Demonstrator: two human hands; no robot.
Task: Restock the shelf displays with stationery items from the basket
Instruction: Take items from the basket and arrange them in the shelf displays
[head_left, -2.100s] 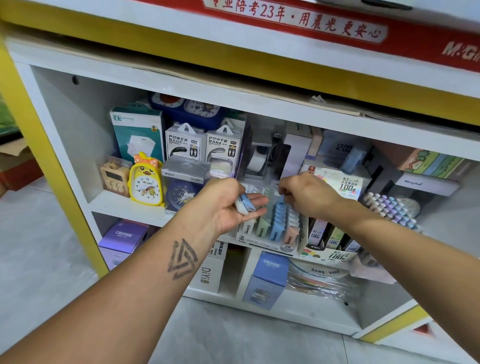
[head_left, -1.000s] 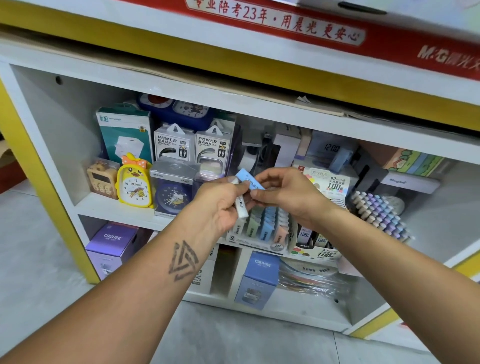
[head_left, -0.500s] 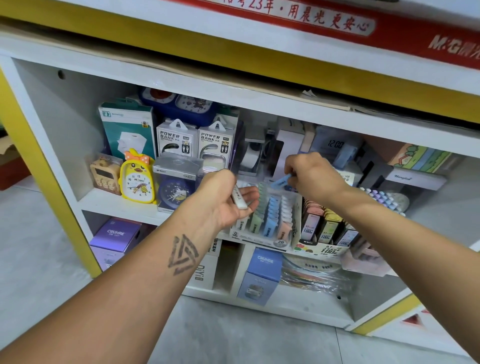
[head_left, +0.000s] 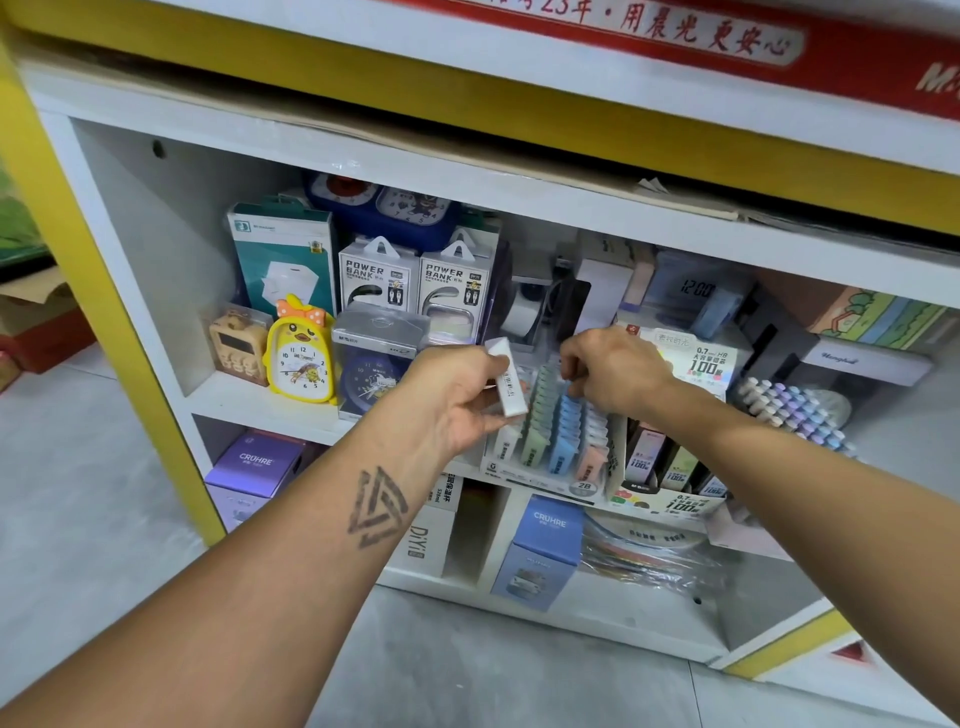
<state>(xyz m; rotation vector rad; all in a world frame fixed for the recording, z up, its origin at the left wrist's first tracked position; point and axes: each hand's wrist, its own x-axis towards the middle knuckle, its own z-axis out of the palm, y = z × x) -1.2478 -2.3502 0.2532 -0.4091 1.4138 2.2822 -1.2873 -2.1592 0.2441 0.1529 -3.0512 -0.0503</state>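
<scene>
White shelf unit (head_left: 260, 400) with yellow trim, stocked with clocks and power banks | display tray (head_left: 550, 467) of pastel packs at the shelf's front edge | left hand (head_left: 457, 400) grips a white pack (head_left: 509, 384) just left of the tray | right hand (head_left: 613, 374) curled above the rows; whether it holds anything cannot be told.

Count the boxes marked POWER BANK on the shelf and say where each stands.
2. One POWER BANK box stands behind the yellow duck clock; the other is beside it, nearer the centre. More may be hidden.
</scene>
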